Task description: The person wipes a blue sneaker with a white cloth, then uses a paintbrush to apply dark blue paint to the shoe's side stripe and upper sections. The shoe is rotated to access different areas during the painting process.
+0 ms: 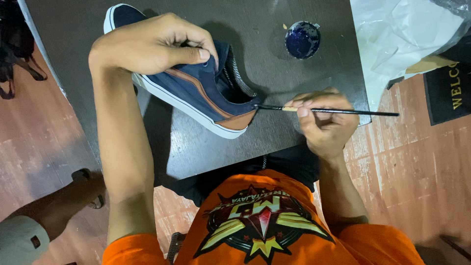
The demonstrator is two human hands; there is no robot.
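While the left hand (152,44) clamps a navy shoe (196,86) with a tan stripe and white sole on the dark table (294,78), the right hand (324,120) pinches a thin paintbrush (333,111), its tip touching the heel.

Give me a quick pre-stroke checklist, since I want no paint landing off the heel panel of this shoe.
1. Shoe steadied by left hand gripping its upper: ok.
2. Brush pinched in right hand: ok.
3. Brush tip meets the tan heel panel: ok.
4. Paint pot open on the table, beyond the brush: ok.
5. Paint load on the bristles: cannot tell.
6. White sole free of smears: cannot tell.
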